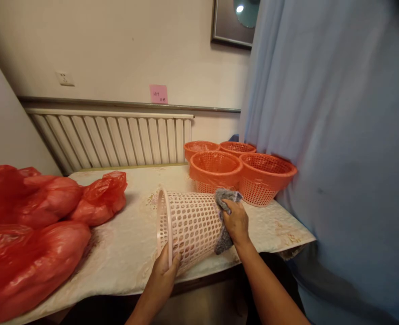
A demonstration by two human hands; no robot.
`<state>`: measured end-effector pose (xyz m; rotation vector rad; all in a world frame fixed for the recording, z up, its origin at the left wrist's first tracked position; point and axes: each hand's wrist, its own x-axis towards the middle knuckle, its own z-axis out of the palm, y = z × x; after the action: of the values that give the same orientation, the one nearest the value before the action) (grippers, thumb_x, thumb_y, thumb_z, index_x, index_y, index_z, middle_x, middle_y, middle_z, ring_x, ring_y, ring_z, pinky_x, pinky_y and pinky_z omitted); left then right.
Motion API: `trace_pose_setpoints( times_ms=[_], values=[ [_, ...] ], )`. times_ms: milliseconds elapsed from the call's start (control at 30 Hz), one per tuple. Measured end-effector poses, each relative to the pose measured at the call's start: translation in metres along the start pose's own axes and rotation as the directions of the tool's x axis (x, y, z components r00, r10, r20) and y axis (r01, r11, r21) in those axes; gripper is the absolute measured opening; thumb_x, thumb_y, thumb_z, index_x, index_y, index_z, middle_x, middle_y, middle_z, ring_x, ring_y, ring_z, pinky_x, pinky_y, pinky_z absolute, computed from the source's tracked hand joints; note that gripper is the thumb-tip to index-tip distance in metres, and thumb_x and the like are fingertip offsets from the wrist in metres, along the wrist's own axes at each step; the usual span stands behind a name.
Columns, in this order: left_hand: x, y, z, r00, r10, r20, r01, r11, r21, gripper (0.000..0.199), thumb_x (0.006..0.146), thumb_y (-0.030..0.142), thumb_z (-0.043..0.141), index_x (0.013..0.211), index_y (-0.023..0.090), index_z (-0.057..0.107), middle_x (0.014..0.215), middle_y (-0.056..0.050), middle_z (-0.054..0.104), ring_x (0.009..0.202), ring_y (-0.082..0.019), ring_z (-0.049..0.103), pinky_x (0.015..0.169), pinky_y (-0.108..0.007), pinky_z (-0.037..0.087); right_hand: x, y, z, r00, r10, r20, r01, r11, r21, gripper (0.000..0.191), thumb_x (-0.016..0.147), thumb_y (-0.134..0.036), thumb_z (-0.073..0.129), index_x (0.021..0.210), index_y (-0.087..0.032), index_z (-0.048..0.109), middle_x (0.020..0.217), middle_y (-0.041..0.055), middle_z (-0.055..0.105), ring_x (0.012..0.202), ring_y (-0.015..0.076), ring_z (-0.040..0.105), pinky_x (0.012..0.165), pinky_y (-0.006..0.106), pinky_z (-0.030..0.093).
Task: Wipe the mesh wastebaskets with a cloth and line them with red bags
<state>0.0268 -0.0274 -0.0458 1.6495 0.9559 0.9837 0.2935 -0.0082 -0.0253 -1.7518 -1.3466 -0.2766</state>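
A pale pink plastic wastebasket (195, 225) with a lattice of holes lies tilted on its side above the table's front edge, its mouth facing left. My left hand (163, 275) grips the rim, thumb outside and the other fingers partly hidden within. Against the basket's base, my right hand (236, 221) presses a grey cloth (224, 241), fingers closed on it. Behind stand several baskets with red bag liners over their rims, the nearest lined basket (216, 185) just beyond the pink one.
Full red plastic bags (40, 262) are heaped on the left of the cloth-covered table (125, 253). A blue curtain (331, 135) hangs at the right, touching the lined baskets' side. Along the back wall runs a white radiator (118, 140), with a pink note (158, 94) above.
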Motion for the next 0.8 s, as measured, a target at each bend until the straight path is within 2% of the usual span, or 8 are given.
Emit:
trace_pose_setpoints(
  times_ms=[100, 200, 300, 367, 467, 567, 633, 800],
  values=[
    [0.000, -0.005, -0.001, 1.000, -0.029, 0.001, 0.029, 0.999, -0.014, 0.044, 0.088, 0.042, 0.051, 0.120, 0.013, 0.058, 0.124, -0.013, 0.066, 0.122, -0.029, 0.056, 0.107, -0.042, 0.040, -0.013, 0.018, -0.003, 0.990, 0.111, -0.084, -0.113, 0.993, -0.022, 0.041, 0.078, -0.016, 0.049, 0.115, -0.017, 0.066, 0.100, 0.0103, 0.067, 0.096, 0.0262, 0.055, 0.088, 0.038, 0.045],
    [0.001, -0.008, -0.002, 0.999, -0.039, 0.001, 0.039, 0.998, -0.040, 0.044, 0.086, 0.044, 0.053, 0.117, 0.013, 0.060, 0.120, -0.012, 0.068, 0.119, -0.029, 0.059, 0.105, -0.041, 0.043, -0.039, 0.006, 0.004, 0.980, 0.146, -0.137, -0.147, 0.989, 0.006, 0.042, 0.078, -0.016, 0.047, 0.116, -0.016, 0.066, 0.098, 0.0114, 0.066, 0.093, 0.0268, 0.056, 0.087, 0.040, 0.046],
    [0.002, -0.009, 0.001, 0.999, -0.036, 0.002, 0.036, 0.999, -0.031, 0.043, 0.085, 0.043, 0.055, 0.115, 0.014, 0.062, 0.120, -0.012, 0.069, 0.119, -0.029, 0.058, 0.106, -0.042, 0.042, -0.069, -0.027, 0.016, 0.987, 0.048, -0.151, -0.031, 0.994, 0.108, 0.042, 0.078, -0.013, 0.047, 0.115, -0.019, 0.066, 0.096, 0.0087, 0.066, 0.092, 0.0259, 0.056, 0.085, 0.039, 0.048],
    [0.002, -0.012, 0.003, 0.999, -0.033, -0.012, 0.033, 0.999, -0.022, 0.043, 0.084, 0.042, 0.055, 0.115, 0.014, 0.062, 0.122, -0.013, 0.068, 0.121, -0.029, 0.058, 0.108, -0.043, 0.040, -0.085, -0.055, 0.022, 0.989, -0.080, -0.126, 0.104, 0.976, 0.190, 0.045, 0.076, -0.010, 0.047, 0.116, -0.022, 0.064, 0.100, 0.0058, 0.068, 0.096, 0.0261, 0.056, 0.088, 0.041, 0.047],
    [0.001, -0.021, 0.006, 0.999, -0.001, -0.047, -0.001, 0.999, -0.046, 0.045, 0.080, 0.040, 0.057, 0.116, 0.014, 0.063, 0.122, -0.013, 0.068, 0.120, -0.031, 0.058, 0.108, -0.044, 0.040, -0.098, -0.094, 0.022, 0.962, -0.265, -0.061, 0.271, 0.912, 0.307, 0.051, 0.071, -0.007, 0.048, 0.118, -0.024, 0.061, 0.101, 0.0034, 0.068, 0.096, 0.0260, 0.056, 0.091, 0.044, 0.045],
    [-0.001, -0.032, 0.007, 0.997, 0.036, -0.061, -0.039, 0.998, -0.046, 0.044, 0.078, 0.037, 0.058, 0.115, 0.014, 0.063, 0.121, -0.013, 0.068, 0.118, -0.032, 0.059, 0.107, -0.046, 0.041, -0.095, -0.119, 0.015, 0.924, -0.382, -0.027, 0.367, 0.862, 0.349, 0.051, 0.067, -0.007, 0.050, 0.114, -0.022, 0.062, 0.092, 0.0057, 0.066, 0.089, 0.0262, 0.053, 0.082, 0.042, 0.046],
    [-0.001, -0.036, 0.007, 0.996, 0.019, -0.090, -0.021, 1.000, -0.019, 0.045, 0.079, 0.039, 0.057, 0.115, 0.013, 0.063, 0.121, -0.014, 0.068, 0.118, -0.033, 0.059, 0.107, -0.047, 0.041, -0.084, -0.125, 0.012, 0.905, -0.425, -0.005, 0.405, 0.859, 0.312, 0.050, 0.065, -0.008, 0.052, 0.112, -0.021, 0.064, 0.086, 0.0067, 0.064, 0.084, 0.0263, 0.049, 0.075, 0.040, 0.045],
    [0.002, -0.039, 0.007, 0.988, -0.039, -0.151, 0.048, 0.997, 0.054, 0.052, 0.079, 0.053, 0.058, 0.110, 0.013, 0.066, 0.114, -0.015, 0.071, 0.111, -0.033, 0.063, 0.105, -0.048, 0.043, -0.040, -0.103, 0.011, 0.908, -0.412, 0.073, 0.389, 0.895, 0.219, 0.052, 0.068, -0.006, 0.054, 0.116, -0.023, 0.064, 0.080, 0.0059, 0.063, 0.086, 0.0264, 0.048, 0.076, 0.038, 0.044]
  ],
)
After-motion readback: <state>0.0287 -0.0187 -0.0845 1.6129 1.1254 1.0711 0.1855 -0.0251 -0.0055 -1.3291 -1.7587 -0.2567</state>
